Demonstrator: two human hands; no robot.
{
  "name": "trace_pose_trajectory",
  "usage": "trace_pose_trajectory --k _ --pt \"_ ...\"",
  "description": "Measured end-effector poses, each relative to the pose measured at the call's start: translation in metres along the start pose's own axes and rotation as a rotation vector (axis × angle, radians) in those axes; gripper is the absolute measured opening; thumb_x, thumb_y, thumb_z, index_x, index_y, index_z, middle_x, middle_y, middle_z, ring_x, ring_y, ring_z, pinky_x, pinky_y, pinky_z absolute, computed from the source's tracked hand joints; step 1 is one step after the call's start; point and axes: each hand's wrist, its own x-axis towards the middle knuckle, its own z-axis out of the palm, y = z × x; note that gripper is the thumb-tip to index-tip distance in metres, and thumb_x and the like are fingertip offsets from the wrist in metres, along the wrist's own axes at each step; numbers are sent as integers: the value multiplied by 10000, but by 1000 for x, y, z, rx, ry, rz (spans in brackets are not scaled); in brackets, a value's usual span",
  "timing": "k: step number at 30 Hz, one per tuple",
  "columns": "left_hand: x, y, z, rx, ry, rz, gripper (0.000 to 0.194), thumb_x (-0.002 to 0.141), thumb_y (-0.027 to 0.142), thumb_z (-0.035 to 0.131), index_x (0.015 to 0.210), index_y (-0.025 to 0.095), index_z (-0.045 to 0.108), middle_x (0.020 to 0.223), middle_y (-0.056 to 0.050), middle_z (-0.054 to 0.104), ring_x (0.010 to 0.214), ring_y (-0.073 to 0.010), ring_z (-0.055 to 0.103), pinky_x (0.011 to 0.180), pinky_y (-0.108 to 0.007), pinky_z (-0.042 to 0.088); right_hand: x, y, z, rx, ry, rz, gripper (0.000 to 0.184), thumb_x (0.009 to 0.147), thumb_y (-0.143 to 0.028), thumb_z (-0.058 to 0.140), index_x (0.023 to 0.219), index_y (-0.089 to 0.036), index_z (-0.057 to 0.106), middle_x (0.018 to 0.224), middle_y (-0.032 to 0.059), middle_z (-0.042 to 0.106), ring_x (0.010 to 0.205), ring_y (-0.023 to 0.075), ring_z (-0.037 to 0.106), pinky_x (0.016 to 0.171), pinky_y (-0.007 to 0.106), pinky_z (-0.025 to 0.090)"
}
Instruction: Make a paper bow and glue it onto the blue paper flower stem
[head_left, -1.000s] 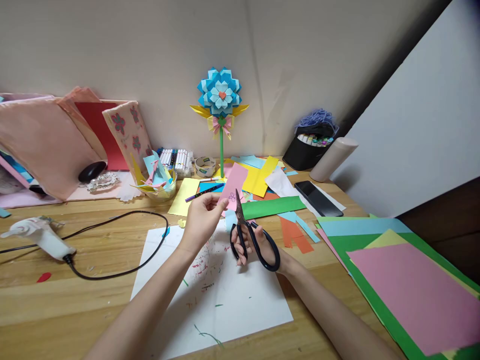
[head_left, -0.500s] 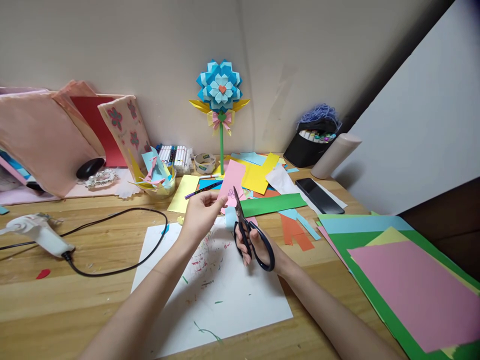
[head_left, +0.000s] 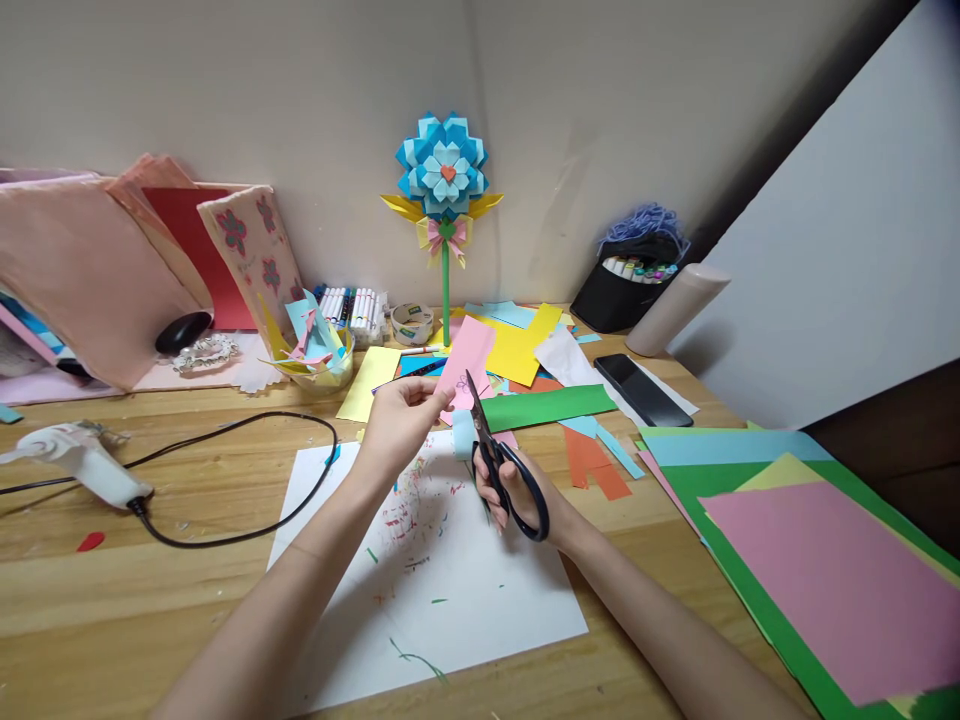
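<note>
My left hand [head_left: 405, 415] pinches the lower left edge of a pink paper strip [head_left: 471, 350] that has a small flower outline drawn near its lower end. In my right hand [head_left: 525, 495] are dark-handled scissors [head_left: 491, 450], fingers through the loops, blades pointing up beside the drawn flower. The blades look nearly closed and overlap the strip's right edge; whether they bite into the paper I cannot tell. Below both hands lies a white sheet [head_left: 435, 620] marked with coloured strokes. A green paper strip [head_left: 555, 406] lies behind the scissors.
A glue gun [head_left: 82, 465] with a black cable lies at left. Behind stand a blue paper flower [head_left: 442, 170], a clear cup of paper scraps [head_left: 322, 370] and a tape roll [head_left: 412, 323]. A phone [head_left: 645, 390] and stacked coloured paper [head_left: 825, 590] are at right.
The scissor blades and handles have drawn closer together. The view has shifted very slightly; my left hand keeps its pinch on the pink strip.
</note>
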Motion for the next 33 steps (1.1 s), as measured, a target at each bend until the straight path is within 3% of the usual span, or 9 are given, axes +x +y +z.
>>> trace_pose_trajectory --k 6,11,17,28,33 --pt "1 0 -1 0 -5 1 255 607 376 683 631 126 637 586 -27 622 506 -102 514 494 -210 411 -2 -1 -1 -19 -12 -8 633 529 -790 509 718 -198 389 517 -91 338 351 40 342 325 178 369" --pt "1 2 -5 34 37 52 265 639 386 659 653 122 637 600 -21 620 534 -105 523 503 -202 385 -7 -3 -1 -65 -90 -22 664 573 -815 412 784 -186 428 586 -64 384 414 52 403 435 218 425" --pt "4 8 -19 118 83 126 309 683 394 632 791 109 678 684 -40 657 598 -125 548 540 -210 390 -8 -10 3 -54 -87 37 695 488 -836 453 741 -191 403 543 -79 360 394 53 364 413 224 408" --pt "1 10 -16 132 -4 107 271 688 343 629 796 106 705 732 -76 690 683 -175 610 644 -273 464 -6 -7 -1 27 -115 65 688 472 -811 514 729 -181 414 518 -90 368 363 31 358 374 188 399" --pt "0 10 -15 163 -7 97 320 670 395 649 792 105 706 731 -87 694 697 -190 621 645 -282 466 -5 -5 -2 36 -125 67 675 486 -802 523 727 -181 414 513 -92 376 345 30 359 361 192 406"
